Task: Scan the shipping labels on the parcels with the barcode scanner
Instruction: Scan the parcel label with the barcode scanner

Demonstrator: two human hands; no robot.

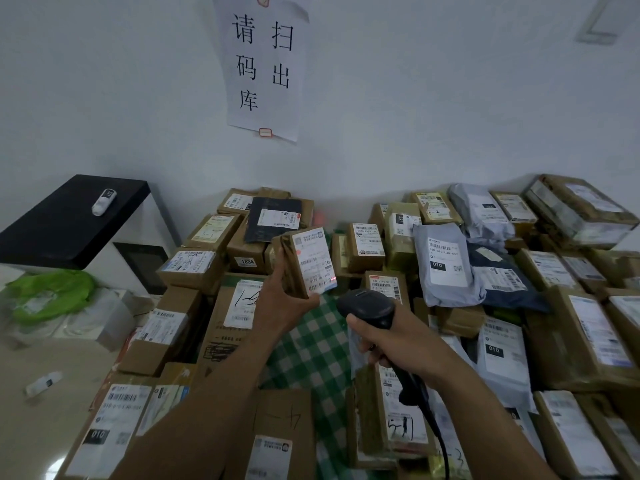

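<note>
Cabinet [69,220]: black top, far left, against the wall; a small white item lies on it.
Left hand [280,299]: fingers and thumb curled round the lower left part of a small parcel, holding it clear of the pile.
Small parcel [289,265]: brown box, raised at centre above the checked cloth [311,344]; long axis near upright, top leaning slightly left.
Label [313,259]: white, on the face turned toward the camera; a red light spot [333,279] sits at its lower right edge.
Scanner [367,306]: black, just below and right of the parcel; long axis runs from lower right to upper left, head pointing up at the label.
Right hand [391,344]: fingers wrapped round the scanner handle; cable [433,420] trails downward.
Pile [554,306]: boxes and grey mailers, labels up, filling the right side.
</note>
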